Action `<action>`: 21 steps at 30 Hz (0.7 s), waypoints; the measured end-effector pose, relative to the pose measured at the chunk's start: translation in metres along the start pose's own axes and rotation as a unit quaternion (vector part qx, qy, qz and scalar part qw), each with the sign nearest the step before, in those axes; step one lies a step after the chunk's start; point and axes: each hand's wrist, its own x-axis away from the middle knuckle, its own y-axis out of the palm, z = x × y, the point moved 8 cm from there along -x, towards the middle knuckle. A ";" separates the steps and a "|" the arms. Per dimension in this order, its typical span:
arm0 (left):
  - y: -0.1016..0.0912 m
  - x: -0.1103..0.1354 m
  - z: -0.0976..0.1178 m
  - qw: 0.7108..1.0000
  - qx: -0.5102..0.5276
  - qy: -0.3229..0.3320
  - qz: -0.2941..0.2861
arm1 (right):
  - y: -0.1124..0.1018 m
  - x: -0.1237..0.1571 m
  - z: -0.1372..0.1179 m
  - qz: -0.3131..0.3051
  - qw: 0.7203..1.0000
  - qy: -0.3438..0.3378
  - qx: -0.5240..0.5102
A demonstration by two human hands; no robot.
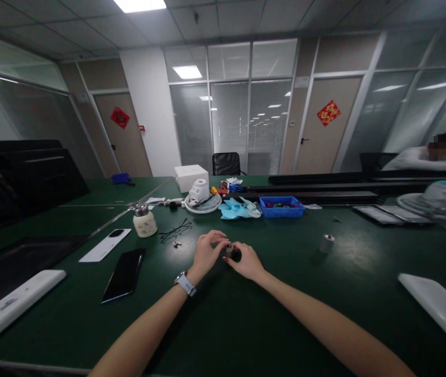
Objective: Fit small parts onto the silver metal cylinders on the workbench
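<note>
Between my hands, over the green tabletop, is a small round metal part (229,250), mostly hidden by fingers. My right hand (248,261) pinches it from the right with thumb and index finger. From the left, my left hand (209,255), with a watch on its wrist, closes its fingertips around the part's upper side. Off to the right a silver metal cylinder (327,243) stands apart from both hands. Beyond my left hand lie a pair of eyeglasses (176,230) and a tiny light-coloured item (177,244).
Left on the table (191,335) are a black phone (123,276), a white phone (105,246) and a cream bottle (144,222). Farther back sit blue fan blades (234,208), a white fan housing (199,192) and a blue bin (281,207). A person (411,158) sits at far right.
</note>
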 end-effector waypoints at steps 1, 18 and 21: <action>-0.006 -0.001 -0.005 1.000 0.016 -0.013 0.018 | -0.001 0.001 0.000 -0.001 1.000 0.003 -0.001; -0.012 0.019 -0.073 0.990 0.034 -0.131 -0.052 | -0.001 0.000 0.010 0.003 0.981 0.066 -0.183; -0.017 0.020 -0.078 0.988 0.032 -0.147 -0.028 | -0.005 0.001 0.024 -0.019 0.933 0.116 -0.341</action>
